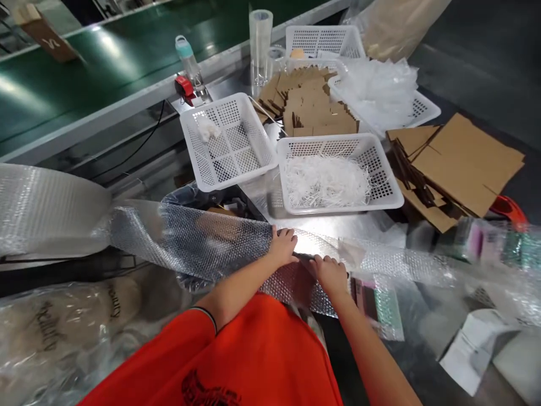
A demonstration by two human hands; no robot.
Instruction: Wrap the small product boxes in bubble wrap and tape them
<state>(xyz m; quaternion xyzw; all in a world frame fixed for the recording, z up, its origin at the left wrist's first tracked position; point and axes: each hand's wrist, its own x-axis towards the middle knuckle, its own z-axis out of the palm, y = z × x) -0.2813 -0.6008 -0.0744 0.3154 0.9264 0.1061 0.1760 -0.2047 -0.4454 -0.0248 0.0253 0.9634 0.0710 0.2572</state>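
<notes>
A long sheet of clear bubble wrap [240,242] stretches from a big roll [54,208] at the left across the front of the metal table. My left hand [283,246] is closed on the sheet near the table's front edge. Just to the right, my right hand [332,275] has its fingers curled over the sheet as well. Between the hands runs a thin dark strip [305,256]; whether it is a tool or the table's edging I cannot tell. More bubble wrap trails off to the right, and beneath it lie wrapped pink and green packs [386,307].
Beyond my hands stand a white basket of shredded paper [327,180] and another basket [230,144] holding a small white item. Cardboard pieces [316,107], flat brown boxes [469,160], a bottle [189,59] and a red tape dispenser [184,86] surround them. A green conveyor [139,45] runs behind.
</notes>
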